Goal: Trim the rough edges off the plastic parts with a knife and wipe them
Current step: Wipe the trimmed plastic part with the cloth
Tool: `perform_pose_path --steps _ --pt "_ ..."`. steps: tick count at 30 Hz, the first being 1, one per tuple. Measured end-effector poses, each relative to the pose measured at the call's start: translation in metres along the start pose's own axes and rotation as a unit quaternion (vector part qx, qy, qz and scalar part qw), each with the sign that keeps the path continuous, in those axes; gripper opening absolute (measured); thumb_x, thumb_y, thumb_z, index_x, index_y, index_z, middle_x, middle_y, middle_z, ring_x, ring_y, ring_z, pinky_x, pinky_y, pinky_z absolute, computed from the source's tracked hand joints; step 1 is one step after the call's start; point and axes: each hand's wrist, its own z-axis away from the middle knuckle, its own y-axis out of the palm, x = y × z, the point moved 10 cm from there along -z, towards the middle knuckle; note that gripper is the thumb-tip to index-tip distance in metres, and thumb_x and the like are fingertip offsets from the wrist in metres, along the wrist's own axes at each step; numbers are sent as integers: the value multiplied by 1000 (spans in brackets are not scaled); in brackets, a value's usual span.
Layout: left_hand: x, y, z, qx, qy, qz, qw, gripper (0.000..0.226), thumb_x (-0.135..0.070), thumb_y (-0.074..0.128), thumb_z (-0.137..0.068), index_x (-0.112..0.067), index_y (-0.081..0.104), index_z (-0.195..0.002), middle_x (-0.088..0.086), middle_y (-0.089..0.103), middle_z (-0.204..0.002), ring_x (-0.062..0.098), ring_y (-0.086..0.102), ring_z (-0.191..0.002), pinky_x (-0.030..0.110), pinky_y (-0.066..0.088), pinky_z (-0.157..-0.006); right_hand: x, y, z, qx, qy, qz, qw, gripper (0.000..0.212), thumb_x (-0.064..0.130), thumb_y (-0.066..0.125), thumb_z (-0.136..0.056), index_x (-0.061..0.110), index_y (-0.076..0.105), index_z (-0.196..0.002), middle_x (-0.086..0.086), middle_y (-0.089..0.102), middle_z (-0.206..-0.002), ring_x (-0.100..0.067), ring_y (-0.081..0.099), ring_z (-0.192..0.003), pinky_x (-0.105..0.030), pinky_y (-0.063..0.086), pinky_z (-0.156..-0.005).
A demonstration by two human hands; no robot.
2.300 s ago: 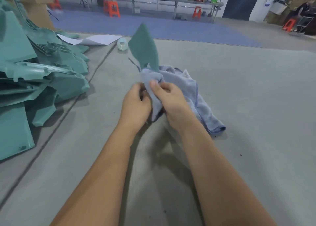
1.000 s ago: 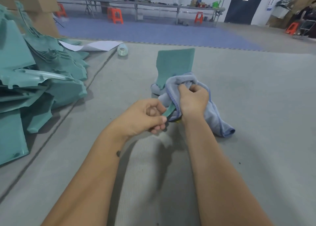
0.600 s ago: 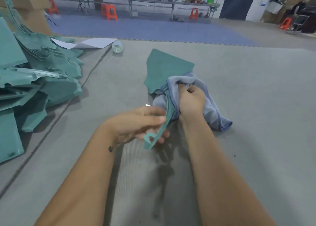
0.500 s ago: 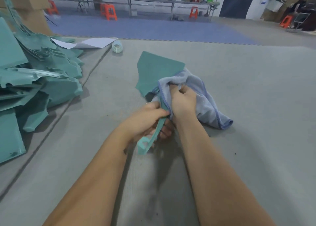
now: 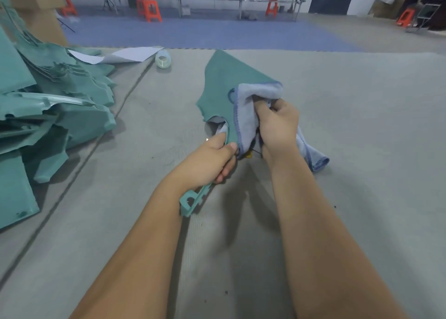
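A teal plastic part point(image 5: 224, 87) is held up over the grey mat. My left hand point(image 5: 210, 161) grips its narrow lower arm, whose clip-shaped end sticks out below my wrist. My right hand point(image 5: 277, 125) grips a light blue cloth point(image 5: 251, 106) that is folded over the part's right edge. The cloth's loose end hangs down to the right of my wrist. A small yellow and black object shows under my right palm; whether it is the knife is unclear.
A heap of teal plastic parts point(image 5: 53, 116) lies at the left on the grey mat point(image 5: 362, 149). A roll of clear tape point(image 5: 163, 60) and a white sheet point(image 5: 130, 54) lie at the mat's far side. Orange stools and long tables stand beyond.
The plastic part has turned and tilted left, showing its broad face. My right hand has slid the cloth up along its right edge, while my left hand has kept hold of the narrow arm.
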Motion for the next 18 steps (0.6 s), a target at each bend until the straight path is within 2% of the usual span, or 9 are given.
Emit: perform_pose_path --steps 4,6,8,10,12,14,15,17,18 --pt "8 5 3 57 -36 11 998 18 -14 33 -104 -9 41 -88 0 43 -48 10 33 -36 20 30 -39 -15 -23 -10 -82 27 -70 994 42 24 62 -90 20 43 -52 2 43 -54 -13 39 -55 -24 35 -51" --pt "10 4 3 57 -46 39 997 19 -12 32 -104 -8 42 -88 1 41 -46 10 32 -35 19 29 -37 -20 -32 -12 -134 35 -117 983 41 20 57 -95 18 44 -56 0 44 -59 -13 41 -62 -26 35 -55" --pt "14 1 3 55 -54 83 994 20 -10 31 -104 -6 42 -88 2 40 -45 9 30 -32 17 27 -35 -23 -42 -11 -181 40 -195 963 41 13 52 -98 16 48 -57 6 48 -55 -10 46 -58 -22 40 -56" --pt "18 -3 3 43 -71 104 991 17 -8 30 -103 -6 41 -90 5 46 -45 11 32 -31 17 27 -35 -8 -50 -7 -209 -17 -162 964 40 9 48 -98 18 46 -59 14 45 -51 3 41 -49 -13 38 -53" --pt "23 -6 1 23 -99 87 991 12 -7 31 -99 -10 39 -91 12 63 -56 13 38 -31 18 31 -36 24 -49 5 -225 -137 -39 964 34 7 47 -95 18 42 -63 14 40 -57 7 37 -50 -10 33 -54" --pt "27 -12 0 -8 -117 61 991 7 -8 32 -95 -11 38 -94 18 71 -70 16 45 -33 24 34 -40 57 -26 28 -179 -263 18 948 25 6 47 -91 20 42 -71 16 38 -63 10 38 -56 -9 31 -58" --pt "26 -13 0 -23 -123 57 990 6 -8 32 -94 -10 38 -94 19 71 -71 17 46 -34 26 34 -42 68 -7 37 -122 -301 30 945 26 6 48 -90 25 43 -74 17 40 -64 9 39 -58 -8 31 -59" --pt "26 -22 4 -53 -128 31 990 13 -5 33 -94 -5 44 -86 16 69 -61 15 46 -34 23 35 -40 68 42 44 58 -292 85 951 25 7 48 -91 30 48 -80 21 48 -67 10 45 -62 -12 36 -65" --pt "21 -18 2 -68 -140 -5 988 22 -5 32 -94 -2 49 -79 15 67 -55 15 47 -35 20 38 -40 55 69 51 171 -243 144 944 20 10 48 -93 26 55 -82 20 53 -69 8 49 -64 -20 41 -67"
